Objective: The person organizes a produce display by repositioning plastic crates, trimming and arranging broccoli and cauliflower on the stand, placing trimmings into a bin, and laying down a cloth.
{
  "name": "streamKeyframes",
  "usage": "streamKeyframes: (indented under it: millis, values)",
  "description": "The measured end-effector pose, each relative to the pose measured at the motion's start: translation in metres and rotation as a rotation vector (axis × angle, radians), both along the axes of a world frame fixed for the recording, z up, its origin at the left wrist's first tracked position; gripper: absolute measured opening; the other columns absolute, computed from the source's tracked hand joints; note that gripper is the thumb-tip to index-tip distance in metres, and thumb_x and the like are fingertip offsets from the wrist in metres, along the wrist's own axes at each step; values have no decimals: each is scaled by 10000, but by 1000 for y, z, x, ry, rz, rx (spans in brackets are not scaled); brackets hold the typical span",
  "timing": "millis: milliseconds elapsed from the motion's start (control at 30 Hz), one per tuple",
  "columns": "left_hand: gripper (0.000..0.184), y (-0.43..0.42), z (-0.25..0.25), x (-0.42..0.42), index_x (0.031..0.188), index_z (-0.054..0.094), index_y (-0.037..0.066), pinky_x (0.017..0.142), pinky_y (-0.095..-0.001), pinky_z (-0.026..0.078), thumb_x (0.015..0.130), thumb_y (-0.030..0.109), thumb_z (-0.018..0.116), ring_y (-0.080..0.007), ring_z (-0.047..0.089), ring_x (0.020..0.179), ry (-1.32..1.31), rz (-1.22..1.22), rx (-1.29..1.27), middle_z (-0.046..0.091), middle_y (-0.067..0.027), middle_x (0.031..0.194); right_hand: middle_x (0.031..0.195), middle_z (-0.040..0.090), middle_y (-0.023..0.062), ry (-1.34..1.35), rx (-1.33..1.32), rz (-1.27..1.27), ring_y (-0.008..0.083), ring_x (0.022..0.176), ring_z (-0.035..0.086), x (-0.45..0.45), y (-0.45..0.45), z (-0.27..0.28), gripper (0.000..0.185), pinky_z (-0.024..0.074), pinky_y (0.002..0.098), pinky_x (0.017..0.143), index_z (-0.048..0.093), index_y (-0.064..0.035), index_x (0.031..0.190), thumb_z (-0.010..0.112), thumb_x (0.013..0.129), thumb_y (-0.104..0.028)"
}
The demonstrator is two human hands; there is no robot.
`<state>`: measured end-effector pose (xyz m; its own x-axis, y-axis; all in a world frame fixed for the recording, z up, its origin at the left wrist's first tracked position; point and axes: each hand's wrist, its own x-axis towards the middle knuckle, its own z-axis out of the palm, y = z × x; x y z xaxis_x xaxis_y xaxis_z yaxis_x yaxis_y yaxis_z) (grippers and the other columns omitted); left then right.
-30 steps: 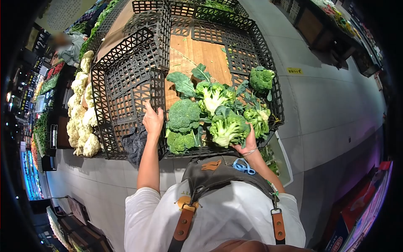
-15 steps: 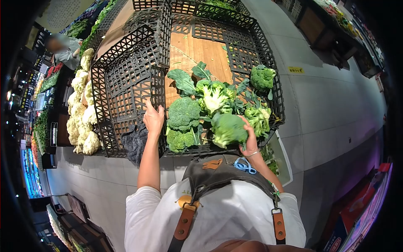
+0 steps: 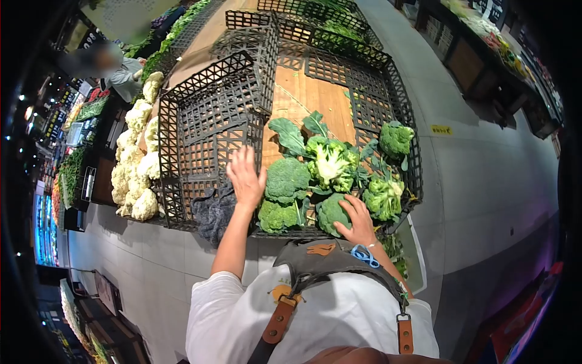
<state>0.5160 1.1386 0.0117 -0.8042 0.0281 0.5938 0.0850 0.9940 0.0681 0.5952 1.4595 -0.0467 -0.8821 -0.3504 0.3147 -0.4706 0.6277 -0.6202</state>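
My right hand (image 3: 359, 223) curves its fingers and thumb round the side of a head of broccoli (image 3: 330, 213), which sits at the near edge of the black crate. Above the crate's divider, my left hand (image 3: 245, 179) is open with fingers apart and nothing in it. Close to it are two heads of broccoli, one domed (image 3: 287, 181) and a lower one (image 3: 277, 216). Behind them lies a broccoli with its pale stalk showing (image 3: 330, 165) among loose leaves. More heads stand at right, one near (image 3: 384, 199) and one farther back (image 3: 397, 139).
A black mesh crate (image 3: 212, 115) stands left of the broccoli, with a dark grey cloth (image 3: 213, 215) at its near corner. Cauliflowers (image 3: 142, 167) line its left side. A wooden board (image 3: 309, 100) shows behind the broccoli. A person in grey (image 3: 126, 79) stands far left.
The broccoli in my right hand has come down into the near row, its domed top now up. My left hand has opened and spread its fingers. The whole view has shifted slightly.
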Motion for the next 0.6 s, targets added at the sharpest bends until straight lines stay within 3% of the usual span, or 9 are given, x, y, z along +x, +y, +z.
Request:
streamKeyframes:
  millis: [67,200,267,333,367,467,600]
  values:
    - [607,11,-5,10,1355,366,65,1063,-515,205,806,162,607,-341,276,1330,17,-101,-60,369,-152,1391,1298,462,152,25,-49,-10,363,1198,428,0,3,-8,547,395,466,946,542,-66,1206,670,775,-378]
    - [436,43,-19,33,1292,469,71,1056,-503,211,864,143,518,-362,317,1296,-164,-268,194,377,-161,1384,1221,522,142,28,-79,-53,333,1121,492,-8,2,0,478,439,420,899,581,-54,1145,679,772,-336]
    - [514,51,-25,32,1310,453,66,1037,-514,219,866,295,575,-391,280,1304,-265,-305,531,338,-196,1396,1185,543,134,-16,-75,-76,318,1079,514,-16,0,4,449,454,403,871,592,-54,1122,686,767,-312]
    - [688,58,-6,36,1344,422,91,1035,-540,205,797,441,650,-424,223,1315,-332,-279,385,238,-223,1438,1113,572,125,38,-63,-87,307,1008,534,-25,-2,7,396,471,394,806,606,-51,1069,694,762,-286]
    - [846,56,-11,33,1370,395,124,1028,-568,194,701,540,705,-444,190,1319,-382,-272,351,187,-230,1454,1103,574,126,34,-55,-82,308,1002,534,-29,-2,4,389,472,396,799,606,-50,1062,694,764,-285]
    - [932,55,5,33,1380,380,144,1024,-584,203,611,486,781,-440,207,1311,-454,-236,167,218,-195,1452,1073,580,132,-17,-52,-73,317,998,526,-33,-5,10,378,455,402,813,598,-45,1055,691,771,-279]
    - [940,44,-12,19,1381,381,161,1020,-549,257,587,458,790,-426,258,1288,-412,-206,313,258,-169,1439,1082,573,150,-53,-58,-48,336,1005,512,-30,-3,7,395,433,406,844,583,-34,1086,692,771,-246]
